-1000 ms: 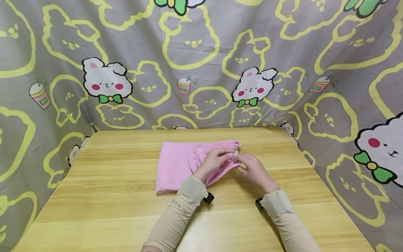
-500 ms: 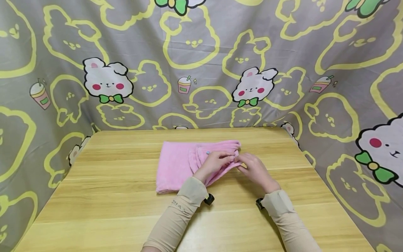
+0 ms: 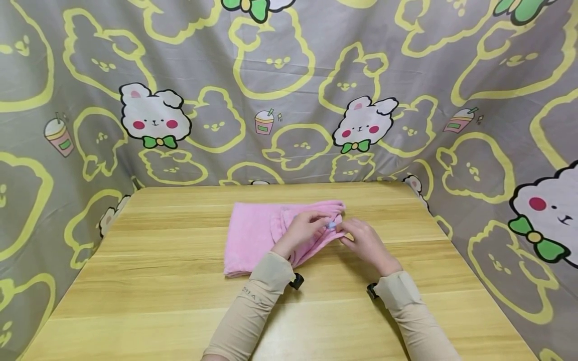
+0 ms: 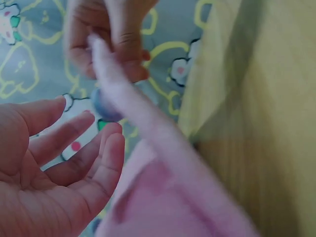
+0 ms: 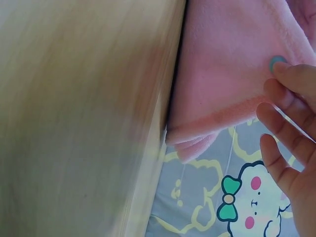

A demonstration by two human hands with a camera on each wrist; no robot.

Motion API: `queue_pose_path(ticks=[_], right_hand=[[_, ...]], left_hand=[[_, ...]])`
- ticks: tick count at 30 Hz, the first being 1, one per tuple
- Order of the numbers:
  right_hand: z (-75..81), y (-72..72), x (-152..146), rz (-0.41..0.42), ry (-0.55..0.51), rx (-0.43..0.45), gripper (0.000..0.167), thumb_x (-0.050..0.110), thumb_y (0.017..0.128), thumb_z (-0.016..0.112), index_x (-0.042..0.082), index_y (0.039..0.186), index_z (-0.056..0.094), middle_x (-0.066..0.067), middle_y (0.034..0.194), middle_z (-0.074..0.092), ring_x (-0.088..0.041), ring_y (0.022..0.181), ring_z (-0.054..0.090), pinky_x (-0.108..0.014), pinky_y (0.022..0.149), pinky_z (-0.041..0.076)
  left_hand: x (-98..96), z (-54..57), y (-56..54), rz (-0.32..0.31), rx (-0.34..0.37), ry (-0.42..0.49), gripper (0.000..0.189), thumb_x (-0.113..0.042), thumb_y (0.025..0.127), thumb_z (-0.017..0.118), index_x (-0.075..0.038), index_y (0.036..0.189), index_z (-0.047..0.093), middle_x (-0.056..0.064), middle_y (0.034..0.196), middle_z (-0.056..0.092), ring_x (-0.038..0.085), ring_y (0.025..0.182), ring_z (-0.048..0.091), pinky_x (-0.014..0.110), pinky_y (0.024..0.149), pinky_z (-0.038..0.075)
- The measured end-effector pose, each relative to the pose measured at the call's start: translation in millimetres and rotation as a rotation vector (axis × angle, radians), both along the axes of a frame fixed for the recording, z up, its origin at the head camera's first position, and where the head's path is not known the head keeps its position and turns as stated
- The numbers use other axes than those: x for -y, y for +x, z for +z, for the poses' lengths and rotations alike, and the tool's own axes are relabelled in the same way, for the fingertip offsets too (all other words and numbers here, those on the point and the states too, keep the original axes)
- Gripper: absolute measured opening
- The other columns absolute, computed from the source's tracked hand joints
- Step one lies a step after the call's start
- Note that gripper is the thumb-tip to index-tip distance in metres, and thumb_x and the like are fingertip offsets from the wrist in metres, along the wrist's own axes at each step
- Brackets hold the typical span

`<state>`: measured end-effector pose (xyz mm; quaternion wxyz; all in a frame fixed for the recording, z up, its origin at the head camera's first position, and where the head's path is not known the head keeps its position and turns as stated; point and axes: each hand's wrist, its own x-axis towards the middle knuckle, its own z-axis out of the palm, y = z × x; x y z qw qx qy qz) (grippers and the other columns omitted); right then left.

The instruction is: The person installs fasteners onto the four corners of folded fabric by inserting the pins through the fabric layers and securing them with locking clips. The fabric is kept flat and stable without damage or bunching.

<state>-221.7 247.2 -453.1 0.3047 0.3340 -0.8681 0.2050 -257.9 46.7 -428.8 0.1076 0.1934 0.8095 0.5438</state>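
Note:
A folded pink plush cloth [image 3: 250,235] with blue buttons, its kind unclear, lies near the table's back edge. Its right part is lifted and fanned into layers. My right hand [image 3: 367,244] pinches the lifted edge between thumb and forefinger, with the thumb against a blue button [image 5: 278,63] in the right wrist view. Over the layers hovers my left hand [image 3: 303,231], just left of that button. In the left wrist view its fingers [image 4: 106,158] are loosely bent, hold nothing and stand apart from the round button [image 4: 105,104]. The cloth's underside is mostly hidden.
The wood-grain table [image 3: 158,301] carries the cloth. A grey curtain [image 3: 280,145] with yellow outlines and rabbit prints hangs behind it and along both sides. Black straps with small mounts [image 3: 296,282] sit at both wrists.
My left hand has drawn back slightly left from the cloth's edge, bringing a blue button into sight between the hands. My right hand keeps its place and its pinch.

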Motion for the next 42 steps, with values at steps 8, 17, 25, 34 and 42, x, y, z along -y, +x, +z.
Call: queue_pose_path(ticks=[8,17,25,34,42], right_hand=[[0.2,-0.6,-1,0.012,0.001,0.006,0.023,-0.001,0.072,0.080,0.011,0.086,0.066,-0.002,0.084,0.072,-0.017,0.078,0.064,-0.037,0.068,0.053],[-1.0,-1.1,-4,0.016,0.005,0.001,0.024,-0.001,0.070,0.080,0.011,0.085,0.067,-0.001,0.082,0.071,-0.016,0.077,0.063,-0.035,0.067,0.052],[-2.4,-1.0,-5,0.016,0.015,0.037,0.022,0.000,0.072,0.079,0.012,0.085,0.067,0.000,0.084,0.071,-0.015,0.079,0.064,-0.036,0.070,0.054],[-2.2,0.3,-5,-0.007,0.052,0.097,0.025,-0.002,0.071,0.080,0.012,0.084,0.065,0.000,0.082,0.068,-0.014,0.077,0.063,-0.035,0.070,0.054],[-0.4,1.2,-7,-0.069,0.142,0.316,0.022,0.000,0.075,0.076,0.016,0.082,0.064,0.004,0.080,0.066,-0.011,0.076,0.061,-0.032,0.070,0.052]], left_hand=[[23.7,19.2,-1.8,0.062,-0.014,0.082,0.036,-0.035,0.100,0.054,-0.008,0.121,0.066,0.014,0.110,0.071,0.025,0.094,0.069,0.029,0.080,0.058],[70.0,30.4,-5.3,0.169,-0.024,0.122,0.036,-0.035,0.100,0.053,-0.007,0.119,0.066,0.017,0.110,0.070,0.033,0.098,0.068,0.037,0.083,0.058],[130.6,30.3,-16.7,0.302,0.008,0.121,0.044,-0.036,0.102,0.048,-0.003,0.128,0.060,0.024,0.121,0.065,0.037,0.107,0.064,0.043,0.092,0.054],[184.7,1.4,-33.0,0.462,0.128,0.116,0.042,-0.030,0.102,0.049,0.001,0.131,0.056,0.028,0.125,0.060,0.038,0.108,0.062,0.041,0.093,0.053],[205.8,-20.6,-36.5,0.523,0.156,0.045,0.038,-0.020,0.099,0.053,0.004,0.129,0.057,0.021,0.117,0.062,0.016,0.090,0.059,0.025,0.078,0.052]])
